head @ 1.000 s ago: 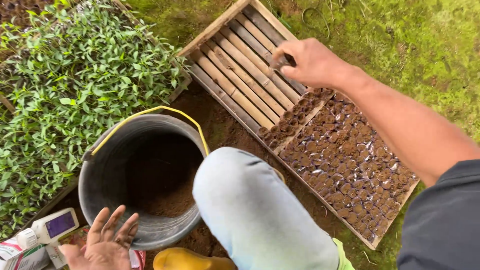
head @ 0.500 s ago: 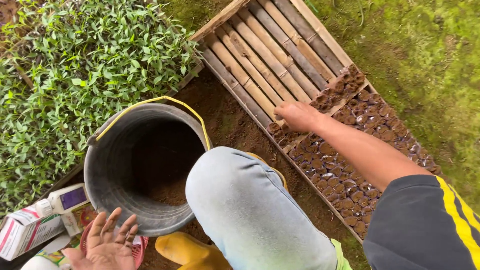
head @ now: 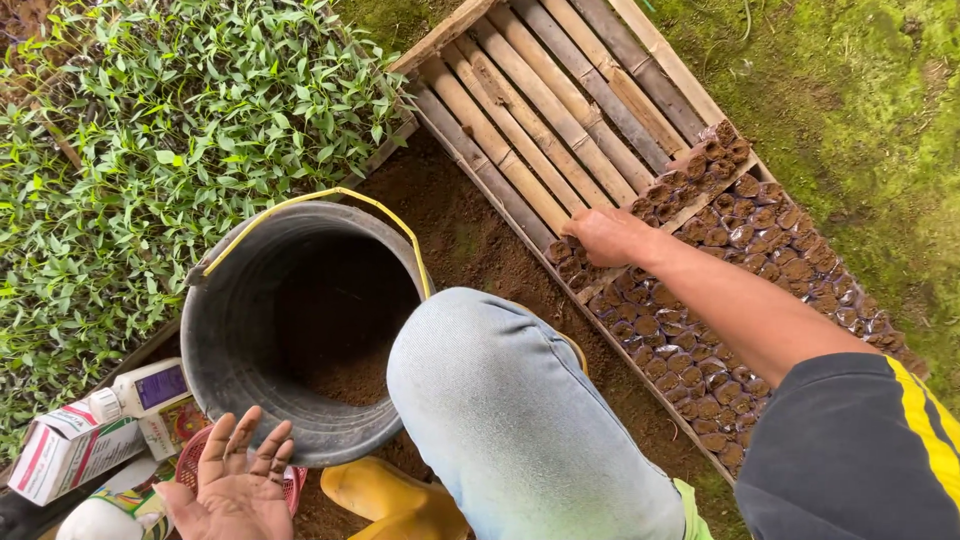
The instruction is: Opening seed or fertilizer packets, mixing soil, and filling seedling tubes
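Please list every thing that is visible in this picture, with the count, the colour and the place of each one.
bucket: one, dark grey with yellow handle, centre left, some soil inside
seedlings: many, green, upper left bed
bamboo rack: one, brown slats, top centre
soil-filled bags: many, clear plastic with dark soil, on the rack at right
bottle: one, white, lower left
carton: one, white and red, lower left
boot: one, yellow, bottom centre
moss: green, upper right ground
knee: one, light jeans, centre
left hand: open, soiled, bottom left
right hand: on the bags at the rack
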